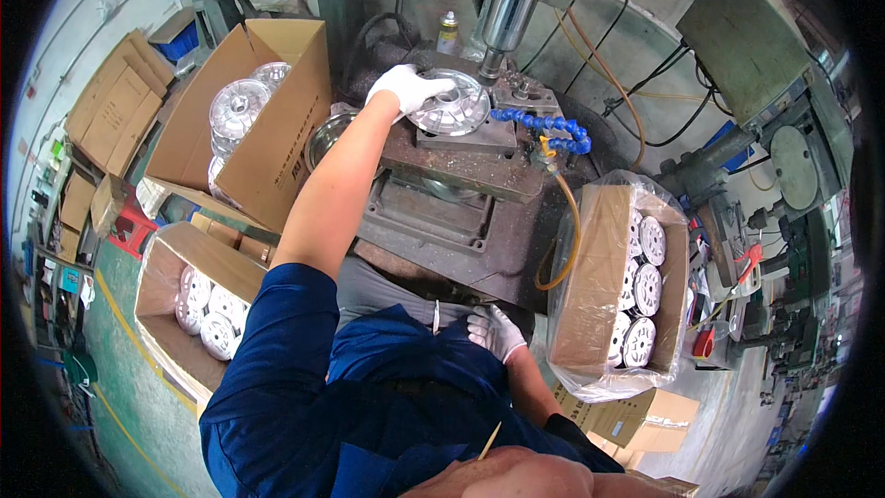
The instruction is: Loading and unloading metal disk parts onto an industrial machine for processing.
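My left hand [404, 90], in a white glove, reaches forward and is closed on the near-left rim of a round silver metal wheel-like disc [452, 103]. The disc sits over the metal block [470, 140] on the machine's table, below and beside the spindle [502, 28]. Its underside is hidden, so I cannot tell whether it rests fully on the block. My right hand [498, 332], also gloved, lies on my lap near the table's front edge, fingers laid out and holding nothing.
A tall carton [277, 129] with similar discs stands at left; another carton [175, 314] of discs is below it. At right, a plastic-lined carton [581, 267] holds stacked discs. A blue segmented coolant hose [553, 124], an orange hose [573, 221] and a spray can [448, 32] surround the machine.
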Available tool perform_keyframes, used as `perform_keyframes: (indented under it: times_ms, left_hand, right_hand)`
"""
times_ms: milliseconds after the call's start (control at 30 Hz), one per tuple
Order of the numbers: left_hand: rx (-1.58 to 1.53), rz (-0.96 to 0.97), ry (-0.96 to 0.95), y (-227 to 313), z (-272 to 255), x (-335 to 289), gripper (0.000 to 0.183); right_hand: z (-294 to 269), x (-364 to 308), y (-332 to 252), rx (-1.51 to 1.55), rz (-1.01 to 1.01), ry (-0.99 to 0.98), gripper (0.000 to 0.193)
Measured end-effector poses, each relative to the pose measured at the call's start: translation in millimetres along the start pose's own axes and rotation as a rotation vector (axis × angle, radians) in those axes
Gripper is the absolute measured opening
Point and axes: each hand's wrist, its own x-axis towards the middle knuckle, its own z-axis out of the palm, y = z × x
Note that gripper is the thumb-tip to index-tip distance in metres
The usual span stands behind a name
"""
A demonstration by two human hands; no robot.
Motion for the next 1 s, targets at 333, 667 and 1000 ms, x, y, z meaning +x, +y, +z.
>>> perform_keyframes:
  times_ms: [333,667,1000]
  left_hand:
    - [-0.011,0.013,-0.01,3.2,-2.4,-4.8,0.09]
    - [-0.018,0.03,0.112,12.8,-2.3,-15.4,0.075]
    - [0.109,0.045,0.402,22.4,-25.8,-40.5,0.043]
  right_hand:
    - [-4.1,1.9,1.6,-0.001,-0.011,-0.023,0.05]
    - [-13.2,3.3,2.6,0.01,-0.041,-0.046,0.051]
    - [-11.0,-3.9,5.0,-0.033,-0.07,-0.011,0.054]
